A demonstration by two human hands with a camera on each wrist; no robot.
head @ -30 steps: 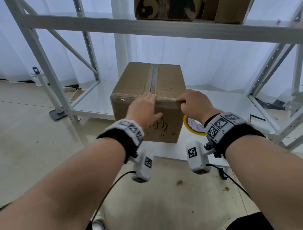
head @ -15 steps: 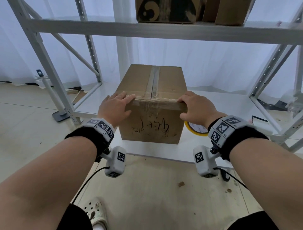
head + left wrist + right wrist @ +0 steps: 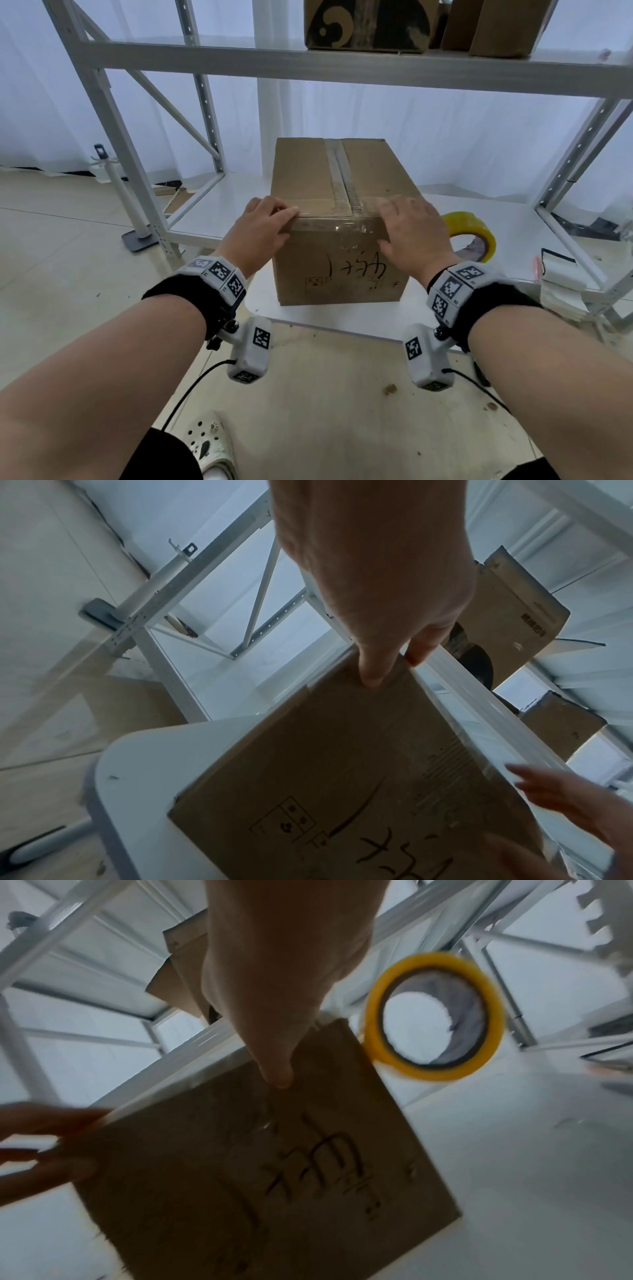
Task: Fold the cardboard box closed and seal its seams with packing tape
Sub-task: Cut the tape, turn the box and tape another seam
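Note:
A brown cardboard box [image 3: 329, 274] stands closed on the white lower shelf [image 3: 342, 320]. Clear tape runs along its top centre seam and over its near top edge. My left hand [image 3: 274, 222] lies on the near left top corner, fingers flat on the top, thumb [image 3: 371, 674] against the front face [image 3: 342, 764]. Blurred, my right hand [image 3: 404, 222] spreads its fingers over the right part of that edge, thumb [image 3: 277, 1074] on the front [image 3: 240, 1177]. A yellow tape roll [image 3: 476, 226] [image 3: 495, 1026] lies beside the box on the right; neither hand holds it.
An upper shelf beam [image 3: 342, 68] carries other cardboard boxes [image 3: 366, 24] above the box. Grey rack uprights [image 3: 113, 137] [image 3: 575, 164] flank the shelf. White packets [image 3: 561, 277] lie at the shelf's right end. A white stand [image 3: 137, 236] is on the floor at left.
My left hand slid from the middle of the near top edge to the left corner. My right hand left its curled hold on the right corner and now lies spread, moving over the edge.

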